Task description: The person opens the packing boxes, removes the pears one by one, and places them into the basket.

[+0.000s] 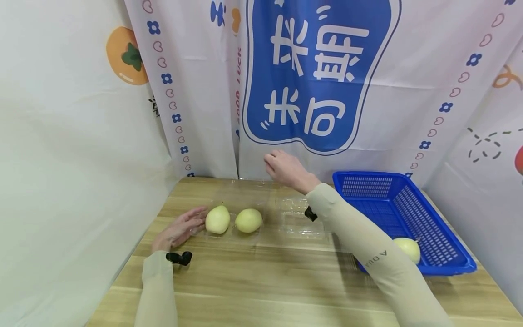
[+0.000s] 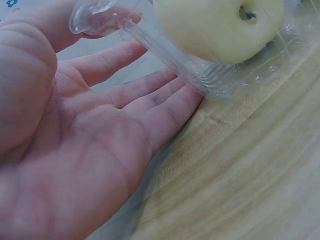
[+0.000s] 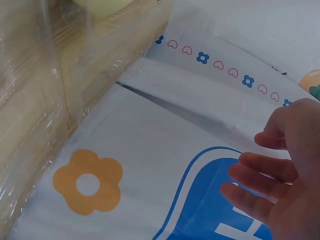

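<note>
Two pale yellow pears, one (image 1: 217,220) on the left and one (image 1: 248,220) on the right, lie in a clear plastic box (image 2: 165,52) on the table. My left hand (image 1: 181,229) is at the box's left end, its straight fingers against the clear wall in the left wrist view. The thumb reaches up by the rim, partly behind the plastic. My right hand (image 1: 288,170) is raised over the table's back edge, in front of the printed curtain. Its fingers (image 3: 260,175) are loosely bent, and nothing is between them and the thumb.
Right of the pears lies more clear moulded plastic (image 1: 300,218), partly behind the right forearm. A blue basket (image 1: 439,218) stands at the right with a pear (image 1: 407,250) at its near end. The printed curtain (image 1: 408,113) hangs along the table's back edge.
</note>
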The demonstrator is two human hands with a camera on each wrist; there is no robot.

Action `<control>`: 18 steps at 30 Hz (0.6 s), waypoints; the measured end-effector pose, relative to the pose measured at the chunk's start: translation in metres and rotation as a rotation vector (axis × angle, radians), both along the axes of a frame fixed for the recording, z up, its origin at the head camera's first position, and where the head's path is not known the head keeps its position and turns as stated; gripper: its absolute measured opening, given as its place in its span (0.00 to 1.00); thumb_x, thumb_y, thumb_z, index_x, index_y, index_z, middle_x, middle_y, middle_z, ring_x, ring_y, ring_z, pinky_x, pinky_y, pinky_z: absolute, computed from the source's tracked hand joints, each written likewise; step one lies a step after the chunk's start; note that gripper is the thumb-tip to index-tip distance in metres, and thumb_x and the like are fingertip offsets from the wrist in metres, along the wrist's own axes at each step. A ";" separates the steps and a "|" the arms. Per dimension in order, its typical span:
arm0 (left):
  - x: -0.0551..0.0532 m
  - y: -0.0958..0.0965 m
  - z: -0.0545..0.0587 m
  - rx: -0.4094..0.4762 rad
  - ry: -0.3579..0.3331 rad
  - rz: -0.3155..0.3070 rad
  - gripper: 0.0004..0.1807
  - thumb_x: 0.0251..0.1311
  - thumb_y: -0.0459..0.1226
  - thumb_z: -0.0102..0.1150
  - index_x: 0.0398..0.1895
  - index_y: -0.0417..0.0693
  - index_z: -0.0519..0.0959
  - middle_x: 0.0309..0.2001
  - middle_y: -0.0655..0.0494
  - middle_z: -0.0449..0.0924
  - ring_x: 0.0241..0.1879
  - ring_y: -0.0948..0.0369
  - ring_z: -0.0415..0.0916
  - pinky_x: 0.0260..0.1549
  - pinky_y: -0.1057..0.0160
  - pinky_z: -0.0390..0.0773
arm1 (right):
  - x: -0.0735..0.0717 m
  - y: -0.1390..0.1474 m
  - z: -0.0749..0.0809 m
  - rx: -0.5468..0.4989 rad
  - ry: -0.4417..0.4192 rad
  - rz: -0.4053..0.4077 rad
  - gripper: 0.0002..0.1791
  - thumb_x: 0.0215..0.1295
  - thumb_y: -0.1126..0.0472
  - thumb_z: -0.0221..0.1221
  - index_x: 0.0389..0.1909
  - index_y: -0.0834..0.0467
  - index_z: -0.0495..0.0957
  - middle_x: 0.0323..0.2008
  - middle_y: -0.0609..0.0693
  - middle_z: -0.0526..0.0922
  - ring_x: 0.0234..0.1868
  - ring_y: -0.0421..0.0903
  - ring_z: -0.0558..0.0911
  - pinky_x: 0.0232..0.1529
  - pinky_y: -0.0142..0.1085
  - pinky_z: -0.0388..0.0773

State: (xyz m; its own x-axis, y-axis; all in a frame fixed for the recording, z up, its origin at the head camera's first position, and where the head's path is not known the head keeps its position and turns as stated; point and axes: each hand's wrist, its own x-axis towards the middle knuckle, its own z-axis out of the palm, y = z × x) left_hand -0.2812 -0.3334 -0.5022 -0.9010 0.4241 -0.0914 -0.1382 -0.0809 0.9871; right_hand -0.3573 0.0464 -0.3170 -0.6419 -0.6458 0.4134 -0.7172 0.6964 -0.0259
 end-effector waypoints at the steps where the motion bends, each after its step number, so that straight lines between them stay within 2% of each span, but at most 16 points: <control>1: 0.000 0.000 -0.001 -0.010 -0.002 0.001 0.37 0.71 0.30 0.47 0.77 0.38 0.43 0.78 0.35 0.37 0.58 0.74 0.73 0.62 0.68 0.72 | 0.001 0.003 0.001 0.004 -0.003 0.005 0.10 0.71 0.61 0.49 0.37 0.57 0.78 0.35 0.51 0.80 0.39 0.49 0.77 0.40 0.42 0.79; 4: 0.000 -0.001 -0.003 -0.026 0.005 -0.004 0.37 0.72 0.31 0.48 0.78 0.39 0.42 0.78 0.35 0.37 0.58 0.75 0.72 0.60 0.71 0.72 | 0.003 0.011 0.004 0.022 -0.026 0.012 0.09 0.71 0.61 0.49 0.37 0.56 0.78 0.34 0.50 0.80 0.37 0.48 0.78 0.39 0.41 0.79; 12: -0.001 -0.001 -0.003 -0.018 0.026 -0.015 0.37 0.72 0.31 0.47 0.77 0.36 0.41 0.77 0.33 0.35 0.59 0.75 0.72 0.62 0.67 0.71 | 0.014 0.031 0.018 0.074 -0.102 0.042 0.10 0.71 0.62 0.49 0.37 0.57 0.79 0.32 0.48 0.79 0.32 0.45 0.77 0.36 0.39 0.79; 18: -0.001 -0.004 0.001 -0.106 0.007 0.003 0.36 0.72 0.35 0.48 0.77 0.39 0.45 0.77 0.36 0.42 0.60 0.72 0.72 0.60 0.70 0.73 | 0.024 0.053 0.027 0.106 -0.131 0.049 0.10 0.72 0.61 0.51 0.41 0.58 0.80 0.33 0.49 0.81 0.29 0.44 0.76 0.36 0.37 0.79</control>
